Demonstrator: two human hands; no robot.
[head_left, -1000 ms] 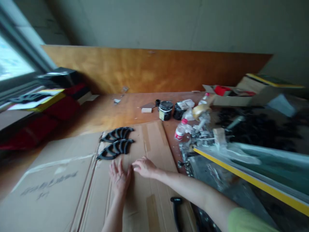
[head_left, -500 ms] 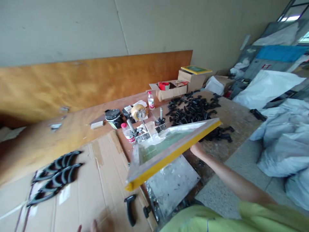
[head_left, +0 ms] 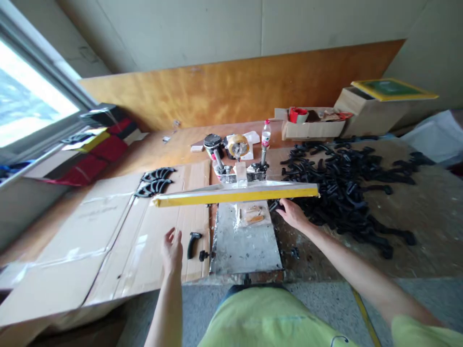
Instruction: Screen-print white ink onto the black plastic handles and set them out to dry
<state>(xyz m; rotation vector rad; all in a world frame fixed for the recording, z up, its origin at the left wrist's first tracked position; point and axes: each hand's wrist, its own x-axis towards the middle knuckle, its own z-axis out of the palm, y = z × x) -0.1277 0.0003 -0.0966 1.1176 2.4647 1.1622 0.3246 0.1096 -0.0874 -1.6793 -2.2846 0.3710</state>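
My left hand (head_left: 172,250) hovers over the cardboard sheet (head_left: 119,246) with its fingers apart and nothing in them. Just to its right lies a single curved black handle (head_left: 194,246), beside a small black knob (head_left: 203,256). My right hand (head_left: 293,215) is closed at the edge of the heap, its fingertips on a black handle (head_left: 275,205) that is partly hidden. Between the hands, a screen-printing frame (head_left: 237,195) with a yellow front edge is raised above a grey base plate (head_left: 246,248). Orange-brown pieces (head_left: 255,219) show on the plate below it.
A large heap of black handles (head_left: 347,193) covers the right side. Two fanned rows of black handles (head_left: 155,181) lie on the cardboard. Behind the frame stand metal clamps (head_left: 226,171), a black tub (head_left: 213,144), a tape roll (head_left: 238,145), a bottle (head_left: 266,135) and an open carton (head_left: 313,129).
The view has swung left, bringing the window side in. My left hand has come fully into view over the cardboard. My right hand, partly behind the frame before, now shows below its edge.
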